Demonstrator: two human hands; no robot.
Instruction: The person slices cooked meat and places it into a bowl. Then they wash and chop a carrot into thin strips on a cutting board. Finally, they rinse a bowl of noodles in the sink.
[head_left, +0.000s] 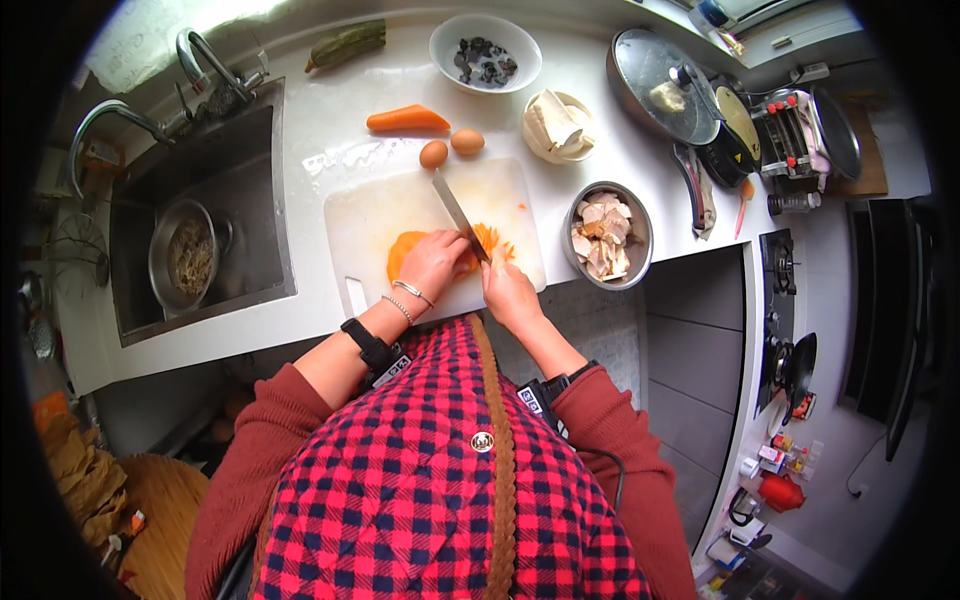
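Note:
A white plastic cutting board (360, 225) lies at the counter's front edge. On its lower middle, my left hand (435, 262) presses curled fingers onto sliced carrot (399, 253), which shows as a fan of orange slices at the hand's left. My right hand (512, 289) grips a kitchen knife (454, 206) by the handle. The blade points away from me, close beside my left fingertips. Thin carrot shreds (489, 238) are heaped to the right of the blade. Two brown eggs (433, 154) rest just past the board's far edge, and a carrot piece (409, 118) lies behind them.
Right of the board stands a metal bowl of sliced mushrooms (576, 259). Farther back are a bowl of tofu-like sheets (559, 127), a white bowl of soaking black fungus (517, 45), a green gourd (349, 45) and a lidded pan (622, 71). A sink (247, 202) is at left.

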